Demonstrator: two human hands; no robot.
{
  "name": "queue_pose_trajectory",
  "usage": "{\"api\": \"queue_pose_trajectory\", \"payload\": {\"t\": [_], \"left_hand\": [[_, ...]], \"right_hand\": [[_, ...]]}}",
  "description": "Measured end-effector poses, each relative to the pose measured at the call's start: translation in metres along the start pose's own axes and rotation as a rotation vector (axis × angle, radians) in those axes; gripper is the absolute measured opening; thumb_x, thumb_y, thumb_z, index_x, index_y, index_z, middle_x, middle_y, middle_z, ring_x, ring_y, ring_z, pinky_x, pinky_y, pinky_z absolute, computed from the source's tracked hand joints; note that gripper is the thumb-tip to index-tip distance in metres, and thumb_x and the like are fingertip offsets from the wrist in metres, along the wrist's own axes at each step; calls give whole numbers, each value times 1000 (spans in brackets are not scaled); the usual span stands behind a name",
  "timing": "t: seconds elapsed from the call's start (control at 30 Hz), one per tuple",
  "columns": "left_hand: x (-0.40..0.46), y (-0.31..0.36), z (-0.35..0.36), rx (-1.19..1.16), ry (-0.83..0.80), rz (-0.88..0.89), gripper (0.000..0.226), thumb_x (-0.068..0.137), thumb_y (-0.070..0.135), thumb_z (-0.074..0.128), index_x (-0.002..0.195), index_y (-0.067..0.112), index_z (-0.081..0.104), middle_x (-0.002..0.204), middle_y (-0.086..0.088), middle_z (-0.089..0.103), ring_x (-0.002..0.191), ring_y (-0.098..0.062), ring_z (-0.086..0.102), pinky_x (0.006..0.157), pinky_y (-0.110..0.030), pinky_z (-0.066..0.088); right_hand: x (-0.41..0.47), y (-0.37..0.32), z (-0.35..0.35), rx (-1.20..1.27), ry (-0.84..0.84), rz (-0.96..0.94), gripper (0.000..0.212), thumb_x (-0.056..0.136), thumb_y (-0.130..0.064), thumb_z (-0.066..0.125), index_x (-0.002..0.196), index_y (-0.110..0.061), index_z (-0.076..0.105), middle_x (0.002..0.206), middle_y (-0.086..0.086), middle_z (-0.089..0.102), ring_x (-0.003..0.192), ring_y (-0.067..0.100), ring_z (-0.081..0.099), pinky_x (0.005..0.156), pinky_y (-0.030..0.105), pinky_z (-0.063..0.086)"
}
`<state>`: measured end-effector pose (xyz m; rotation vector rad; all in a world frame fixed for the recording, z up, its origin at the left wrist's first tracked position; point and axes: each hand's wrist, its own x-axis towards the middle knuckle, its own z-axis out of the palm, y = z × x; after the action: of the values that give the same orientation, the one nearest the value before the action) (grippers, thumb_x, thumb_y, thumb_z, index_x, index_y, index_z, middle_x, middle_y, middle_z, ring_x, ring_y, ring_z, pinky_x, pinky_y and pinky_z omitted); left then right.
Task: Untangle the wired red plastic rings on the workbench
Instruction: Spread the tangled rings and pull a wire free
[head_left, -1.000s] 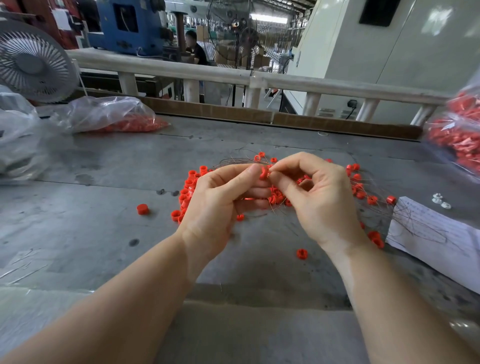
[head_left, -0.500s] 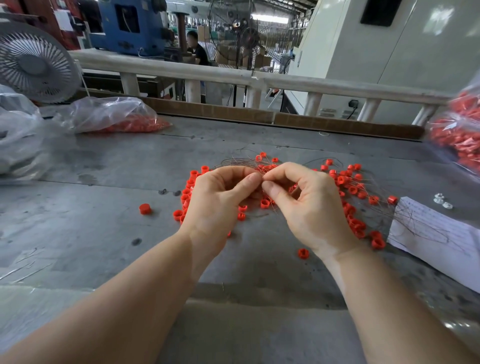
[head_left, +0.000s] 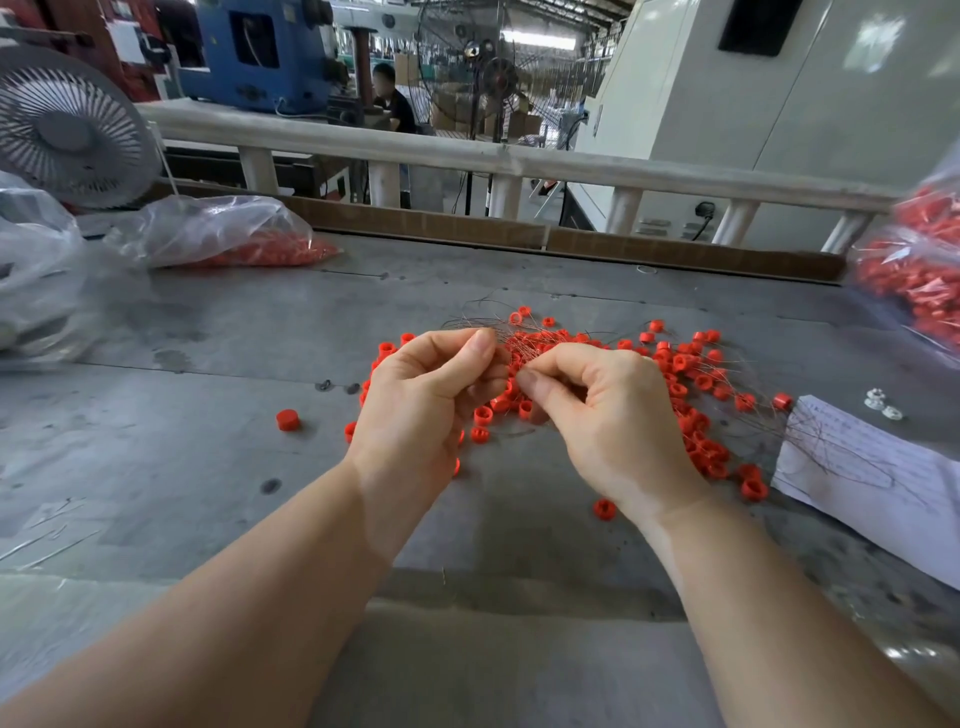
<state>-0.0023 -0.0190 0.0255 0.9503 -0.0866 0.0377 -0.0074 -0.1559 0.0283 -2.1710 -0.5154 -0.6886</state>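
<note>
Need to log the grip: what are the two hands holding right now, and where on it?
Both the left hand and right hand pinch thin wires of the tangled red rings, near the tangle's middle; which strands cannot be told.

Small red rings (head_left: 675, 364) (strung on thin tangled wires) lie heaped on the grey workbench (head_left: 208, 467).

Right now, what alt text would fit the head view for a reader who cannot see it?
Two bare hands, the left hand and right hand, pinch thin wires over a tangled pile of red rings on a grey workbench. A stray ring lies to the left, a sheet of paper to the right, with bags of red parts behind.
</note>
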Motion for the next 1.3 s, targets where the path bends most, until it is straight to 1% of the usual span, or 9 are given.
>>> {"api": "queue_pose_trajectory", "payload": {"t": [0.1, 0.2, 0.37, 0.53, 0.67, 0.83, 0.97, 1.07, 1.3], "left_hand": [[-1, 0, 0, 25, -27, 55, 4, 72, 10, 64, 74, 7, 66, 63, -3, 67, 55, -7, 63, 55, -15, 51], [-6, -1, 3, 120, -115, 154, 11, 63, 15, 70, 73, 16, 73, 71, -3, 72, 66, -11, 67, 63, -17, 53], [-10, -1, 5, 311, -170, 277, 20, 62, 13, 72, 81, 17, 70, 72, 6, 72, 68, -3, 66, 60, -12, 50], [-11, -1, 5, 366, -194, 309, 22, 61, 12, 73, 82, 19, 71, 75, 6, 73, 71, -4, 67, 62, -12, 50], [-12, -1, 6, 338, -203, 291, 28, 60, 9, 72, 87, 14, 69, 77, 6, 73, 73, -4, 68, 63, -13, 51], [-12, -1, 7, 350, -189, 295, 25, 63, 5, 71, 87, 14, 69, 76, 5, 73, 74, -5, 68, 62, -13, 51], [-12, -1, 7, 342, -177, 287, 22, 63, 11, 71, 85, 14, 70, 74, 5, 73, 71, -4, 68, 60, -12, 51], [-10, -1, 5, 364, -101, 296, 14, 65, 19, 71, 78, 16, 71, 68, 6, 71, 64, -2, 65, 60, -12, 49], [1, -2, -5, 63, 10, 90, 14, 73, 19, 66, 80, 8, 67, 67, 0, 68, 60, -8, 63, 60, -16, 53]], "right_hand": [[-1, 1, -1, 16, 16, 7, 12, 85, -15, 66, 75, -12, 71, 59, 0, 65, 58, 17, 59, 61, 35, 48], [1, 4, -3, 72, 65, 47, 11, 86, -13, 66, 76, -14, 71, 58, -5, 63, 56, 11, 59, 60, 33, 49], [2, 6, -3, 97, 57, 64, 12, 87, -11, 64, 78, -16, 69, 58, -9, 62, 56, 10, 59, 61, 33, 51], [3, 5, -3, 88, 56, 61, 15, 87, -10, 64, 78, -22, 66, 60, -9, 62, 58, 8, 59, 62, 32, 51], [2, 5, -3, 96, 49, 68, 10, 87, -10, 64, 80, -15, 70, 62, -4, 65, 58, 9, 60, 61, 33, 51], [3, 5, -3, 83, 46, 68, 10, 87, -10, 64, 80, -15, 70, 61, -6, 64, 59, 9, 60, 62, 32, 50], [3, 6, -3, 76, 48, 64, 13, 87, -12, 65, 78, -21, 67, 60, -9, 62, 58, 8, 59, 61, 30, 50], [3, 5, -2, 75, 28, 72, 11, 87, -16, 65, 78, -21, 69, 58, -9, 62, 55, 7, 58, 59, 28, 48], [1, 7, -2, -56, 8, 115, 18, 89, -23, 63, 75, -15, 71, 47, -2, 59, 46, 11, 54, 61, 34, 49]]}}
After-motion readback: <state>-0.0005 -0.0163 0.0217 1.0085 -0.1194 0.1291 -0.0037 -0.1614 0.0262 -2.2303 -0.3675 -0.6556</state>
